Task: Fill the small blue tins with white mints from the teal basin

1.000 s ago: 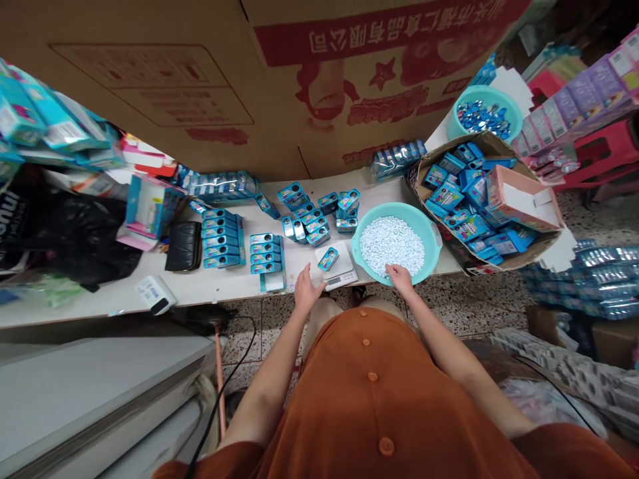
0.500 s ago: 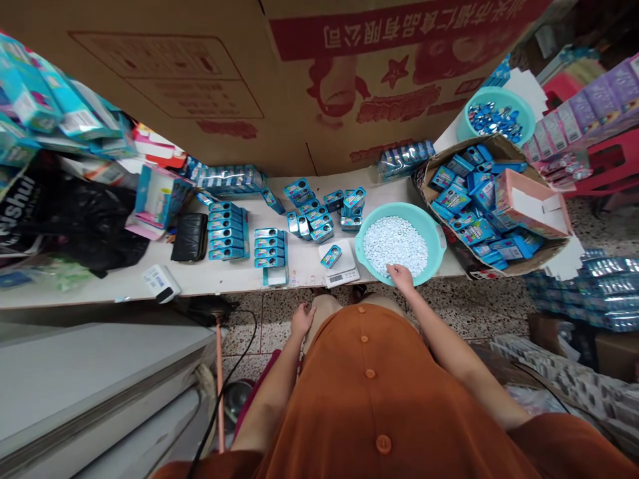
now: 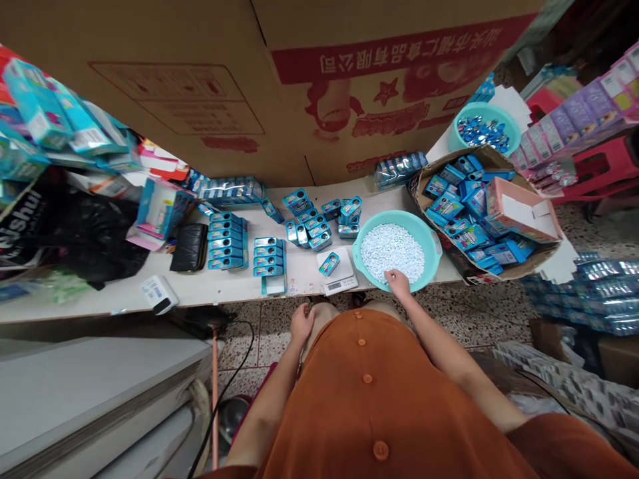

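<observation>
My right hand (image 3: 398,284) is over the near side of a turquoise basin (image 3: 435,256) holding many small white tablets (image 3: 392,247). Its fingers are curled together at the tablets; what they hold is too small to make out. My left hand (image 3: 302,322) rests by my thigh, loosely bent with thumb and fingers apart, holding nothing visible. Left of the basin, a small blue tin (image 3: 329,264) lies tilted on a white digital scale (image 3: 341,284). Behind the scale stands a loose group of similar blue tins (image 3: 310,223).
Stacked blue tins (image 3: 268,256) and a black wallet (image 3: 189,247) sit on the left of the table. A carton of blue tins (image 3: 469,206) stands right of the basin, with another turquoise basin (image 3: 454,140) behind it. A large cardboard box (image 3: 279,153) walls the back.
The whole view has shifted slightly downward. My right hand stays at the near side of the basin, fingers still curled. My left hand remains by my thigh.
</observation>
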`<state>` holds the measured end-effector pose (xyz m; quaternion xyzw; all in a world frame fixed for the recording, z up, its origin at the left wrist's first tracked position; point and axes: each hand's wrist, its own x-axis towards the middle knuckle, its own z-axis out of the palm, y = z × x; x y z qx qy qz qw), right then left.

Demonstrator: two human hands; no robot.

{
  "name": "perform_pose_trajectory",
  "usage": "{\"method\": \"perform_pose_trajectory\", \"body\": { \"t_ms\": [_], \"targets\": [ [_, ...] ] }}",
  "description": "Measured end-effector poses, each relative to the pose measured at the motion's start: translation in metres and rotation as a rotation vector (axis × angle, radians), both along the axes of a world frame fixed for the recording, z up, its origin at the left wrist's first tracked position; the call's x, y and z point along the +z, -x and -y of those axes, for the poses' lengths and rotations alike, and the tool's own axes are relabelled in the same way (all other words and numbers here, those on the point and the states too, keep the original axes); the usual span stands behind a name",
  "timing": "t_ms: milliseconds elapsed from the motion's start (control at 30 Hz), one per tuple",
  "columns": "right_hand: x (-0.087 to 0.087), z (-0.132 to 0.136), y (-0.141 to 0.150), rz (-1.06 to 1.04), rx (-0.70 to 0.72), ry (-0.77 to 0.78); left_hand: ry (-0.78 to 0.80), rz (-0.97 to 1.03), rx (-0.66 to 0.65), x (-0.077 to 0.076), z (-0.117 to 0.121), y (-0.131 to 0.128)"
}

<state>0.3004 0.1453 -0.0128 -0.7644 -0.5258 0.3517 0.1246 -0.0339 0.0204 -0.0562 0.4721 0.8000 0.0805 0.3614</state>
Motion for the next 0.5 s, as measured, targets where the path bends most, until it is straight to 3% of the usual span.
{"method": "perform_pose_trajectory", "body": {
  "t_ms": [100, 233, 400, 500],
  "targets": [
    [-0.001, 0.005, 0.003, 0.024, 0.017, -0.079, -0.279, -0.034, -0.015, 0.016, -0.028, -0.017],
    [-0.001, 0.011, 0.003, 0.024, 0.144, -0.222, -0.450, -0.041, -0.022, 0.026, -0.080, -0.044],
    [0.001, 0.021, -0.004, -0.033, 0.113, -0.282, -0.481, 0.015, 0.072, 0.030, -0.120, -0.058],
    [-0.014, 0.024, -0.006, -0.099, 0.047, -0.308, -0.471, 0.133, 0.041, 0.025, -0.127, -0.053]
  ]
}}
